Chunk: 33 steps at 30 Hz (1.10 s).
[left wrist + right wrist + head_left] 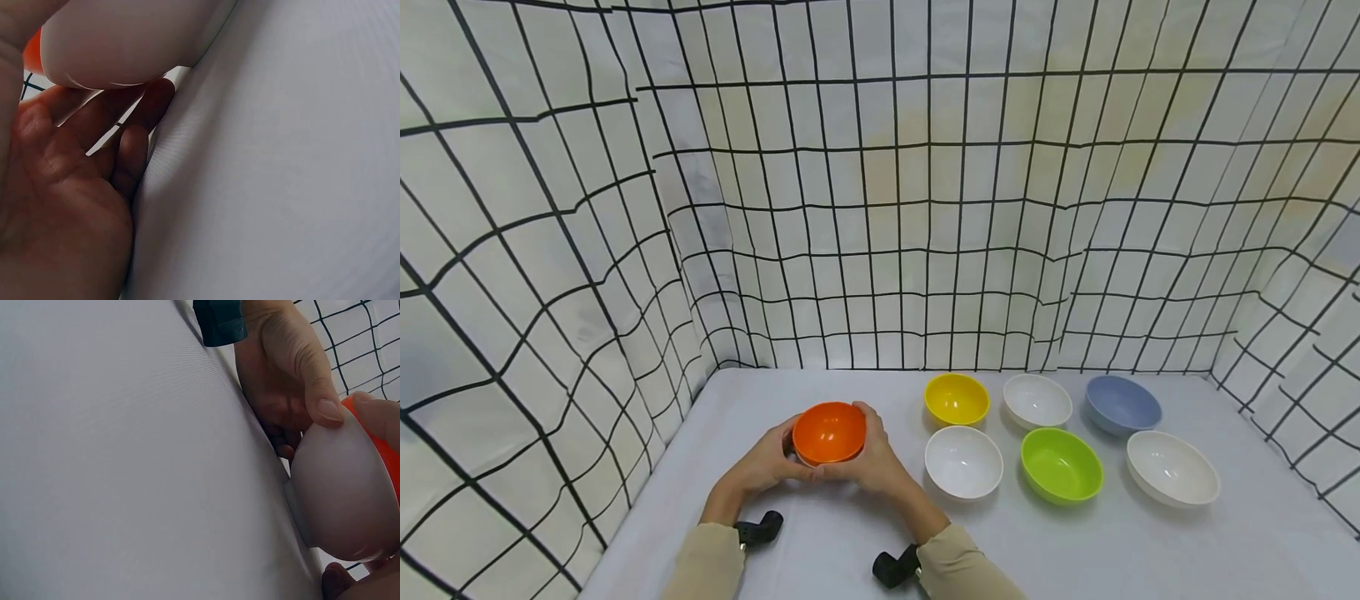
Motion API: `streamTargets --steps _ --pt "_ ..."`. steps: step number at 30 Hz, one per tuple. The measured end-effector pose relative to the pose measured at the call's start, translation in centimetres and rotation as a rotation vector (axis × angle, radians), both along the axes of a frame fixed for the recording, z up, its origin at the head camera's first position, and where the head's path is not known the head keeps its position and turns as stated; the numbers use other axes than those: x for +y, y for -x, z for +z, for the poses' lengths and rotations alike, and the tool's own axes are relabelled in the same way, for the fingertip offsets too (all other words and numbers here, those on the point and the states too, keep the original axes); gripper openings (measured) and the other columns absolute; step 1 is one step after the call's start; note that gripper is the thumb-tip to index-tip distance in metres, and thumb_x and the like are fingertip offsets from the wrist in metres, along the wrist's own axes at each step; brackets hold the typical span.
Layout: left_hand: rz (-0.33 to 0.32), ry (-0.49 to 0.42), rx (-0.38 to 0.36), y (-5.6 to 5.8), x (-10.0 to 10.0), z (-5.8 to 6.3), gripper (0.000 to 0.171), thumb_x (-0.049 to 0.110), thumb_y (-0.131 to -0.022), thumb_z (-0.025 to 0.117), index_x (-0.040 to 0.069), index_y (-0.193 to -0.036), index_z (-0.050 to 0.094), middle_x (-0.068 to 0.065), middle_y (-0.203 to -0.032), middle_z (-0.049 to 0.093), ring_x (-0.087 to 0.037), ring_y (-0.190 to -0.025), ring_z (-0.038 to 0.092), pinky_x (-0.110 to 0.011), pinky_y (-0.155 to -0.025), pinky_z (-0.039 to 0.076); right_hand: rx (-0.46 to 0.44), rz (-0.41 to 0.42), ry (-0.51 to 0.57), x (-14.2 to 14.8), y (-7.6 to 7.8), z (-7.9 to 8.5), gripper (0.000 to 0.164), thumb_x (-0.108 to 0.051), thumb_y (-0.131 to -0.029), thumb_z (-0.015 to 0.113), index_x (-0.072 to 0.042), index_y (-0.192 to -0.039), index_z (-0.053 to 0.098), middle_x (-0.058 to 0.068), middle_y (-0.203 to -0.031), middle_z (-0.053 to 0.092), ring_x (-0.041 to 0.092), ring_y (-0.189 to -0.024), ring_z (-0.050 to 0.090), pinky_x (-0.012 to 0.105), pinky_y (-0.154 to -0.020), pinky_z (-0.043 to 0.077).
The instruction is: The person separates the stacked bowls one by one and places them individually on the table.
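An orange bowl sits nested inside a white bowl, left of the middle of the table. Both hands cup this pair from opposite sides. My left hand curls round the left side, its thumb pressed to the white wall and its fingers reaching round the far side. On the right side my right hand grips the bowls, with its thumb near the orange rim. The thumbs meet at the near side. The white bowl's foot is right at the tablecloth.
To the right, bowls stand in two rows: yellow, white and blue behind; white, green and off-white in front. Gridded white curtains enclose the white table at the back and sides.
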State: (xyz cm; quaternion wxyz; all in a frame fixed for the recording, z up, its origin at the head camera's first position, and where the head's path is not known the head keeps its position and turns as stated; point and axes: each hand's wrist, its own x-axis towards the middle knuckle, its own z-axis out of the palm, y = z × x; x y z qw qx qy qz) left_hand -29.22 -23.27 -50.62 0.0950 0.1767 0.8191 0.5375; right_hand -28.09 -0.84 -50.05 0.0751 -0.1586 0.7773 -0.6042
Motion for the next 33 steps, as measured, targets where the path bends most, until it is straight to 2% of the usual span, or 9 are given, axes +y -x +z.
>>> streamTargets --steps 8,15,24,28,33 --pt "-0.001 0.010 0.007 0.00 0.03 0.06 0.093 0.022 -0.075 0.093 0.013 -0.153 0.043 -0.011 -0.151 0.054 -0.036 -0.140 0.047 -0.061 -0.119 0.033 -0.020 0.012 0.041 0.07 0.29 0.00 0.114 -0.024 -0.073 0.094 -0.011 -0.159 0.020 0.011 -0.151 0.044 0.031 -0.136 0.047 0.053 -0.111 0.047" --pt "0.002 0.019 0.016 0.02 0.07 0.00 0.094 0.022 -0.075 0.093 0.013 -0.153 0.043 -0.011 -0.151 0.054 -0.037 -0.140 0.047 -0.062 -0.120 0.031 0.001 -0.005 0.058 -0.08 0.23 0.03 0.114 -0.018 -0.070 0.094 -0.010 -0.158 0.022 0.011 -0.150 0.044 0.031 -0.135 0.048 0.054 -0.111 0.047" --pt "0.038 0.018 -0.003 0.00 0.07 0.22 0.094 0.024 -0.075 0.093 0.014 -0.154 0.042 -0.010 -0.152 0.053 -0.034 -0.141 0.047 -0.062 -0.120 0.030 -0.007 -0.038 0.032 0.00 -0.11 0.48 0.103 -0.024 -0.074 0.092 -0.018 -0.156 0.029 0.009 -0.151 0.042 0.030 -0.136 0.044 0.056 -0.113 0.044" --pt "0.036 0.027 0.005 0.05 -0.03 0.15 0.095 0.024 -0.075 0.093 0.013 -0.154 0.042 -0.011 -0.153 0.052 -0.036 -0.141 0.046 -0.063 -0.120 0.029 -0.008 -0.039 0.005 0.01 -0.17 0.53 0.111 -0.026 -0.074 0.091 -0.019 -0.160 0.021 0.010 -0.158 0.036 0.032 -0.141 0.041 0.060 -0.115 0.040" --pt "0.030 0.020 -0.015 0.10 0.08 0.12 0.095 0.027 -0.074 0.093 0.016 -0.154 0.043 -0.009 -0.152 0.054 -0.035 -0.141 0.047 -0.062 -0.121 0.030 -0.042 -0.036 -0.016 0.09 -0.02 0.44 0.119 -0.030 -0.072 0.093 -0.017 -0.162 0.016 0.013 -0.156 0.038 0.033 -0.138 0.042 0.061 -0.112 0.043"
